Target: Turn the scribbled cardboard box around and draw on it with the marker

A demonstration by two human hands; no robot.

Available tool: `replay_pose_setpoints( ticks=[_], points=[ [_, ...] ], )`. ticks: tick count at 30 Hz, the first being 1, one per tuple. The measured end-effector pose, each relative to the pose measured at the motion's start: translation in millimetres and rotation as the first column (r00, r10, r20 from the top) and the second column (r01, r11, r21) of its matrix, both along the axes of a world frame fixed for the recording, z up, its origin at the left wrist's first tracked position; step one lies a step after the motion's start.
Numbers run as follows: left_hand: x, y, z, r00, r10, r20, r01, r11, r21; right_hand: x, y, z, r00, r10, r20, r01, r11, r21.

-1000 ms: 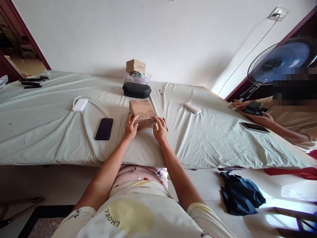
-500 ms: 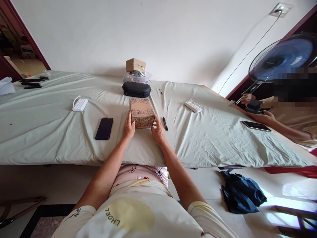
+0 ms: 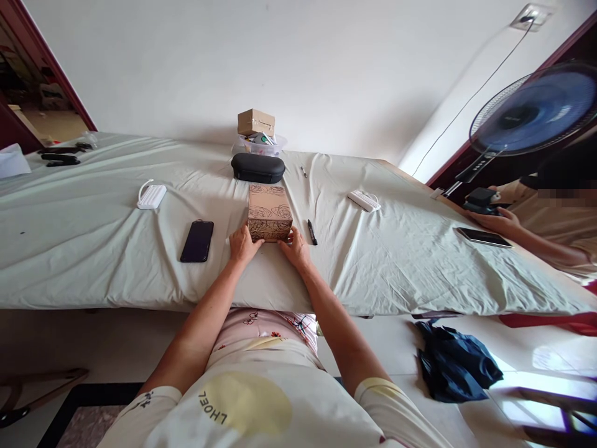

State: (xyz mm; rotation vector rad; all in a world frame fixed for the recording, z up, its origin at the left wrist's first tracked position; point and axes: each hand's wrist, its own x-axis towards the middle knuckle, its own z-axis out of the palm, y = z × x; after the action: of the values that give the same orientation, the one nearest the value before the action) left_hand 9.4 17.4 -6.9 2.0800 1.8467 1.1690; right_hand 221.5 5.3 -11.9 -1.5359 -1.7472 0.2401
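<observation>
A brown cardboard box (image 3: 269,210) printed with dark line patterns rests on the pale green sheet of the table (image 3: 93,249), straight ahead of me. My left hand (image 3: 243,244) presses against its near left corner and my right hand (image 3: 295,246) against its near right corner, so both hands grip the box between them. A black pen (image 3: 312,231) lies just right of my right hand. A black phone (image 3: 197,241) lies to the left of my left hand.
Behind the box lie a black oval case (image 3: 258,167), a clear tub (image 3: 259,147) and a small cardboard box (image 3: 255,121). White packs (image 3: 150,196) (image 3: 364,200) lie left and right. Another person's hand (image 3: 494,219) holds a black device by a phone (image 3: 483,237). A fan (image 3: 536,112) spins at right.
The box has been turned so its long side points away from me. Both my hands slid from its sides to its near corners. The other person's hand drew back.
</observation>
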Motion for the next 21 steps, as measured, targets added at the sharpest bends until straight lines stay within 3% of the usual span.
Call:
replay_pose_setpoints(
  ticks=[3,8,12,17,21],
  points=[
    [4.6,-5.4,4.4,0.999,0.007,-0.041,-0.007,1.0,-0.012,-3.2,-2.2,-2.7,0.997,-0.06,0.044,0.058,0.998,0.028],
    [9.6,-5.7,1.4,0.997,-0.051,0.056,0.047,0.997,0.069,-4.2,-0.7,-7.4,0.996,-0.085,0.034,0.08,0.991,0.11],
    [8.7,-1.6,-2.3,0.99,-0.066,0.121,0.058,0.996,0.068,-3.2,0.4,-6.8,0.996,-0.084,0.01,0.083,0.992,0.092],
    [3.2,3.8,-4.7,0.995,-0.039,0.096,0.037,0.999,0.02,-1.2,1.0,-5.7,0.999,-0.046,-0.01,0.046,0.999,0.017],
    [-0.9,7.5,-9.4,0.992,-0.049,0.114,0.045,0.998,0.045,0.6,2.2,-6.2,0.999,0.004,-0.05,-0.002,1.0,0.029]
  ],
)
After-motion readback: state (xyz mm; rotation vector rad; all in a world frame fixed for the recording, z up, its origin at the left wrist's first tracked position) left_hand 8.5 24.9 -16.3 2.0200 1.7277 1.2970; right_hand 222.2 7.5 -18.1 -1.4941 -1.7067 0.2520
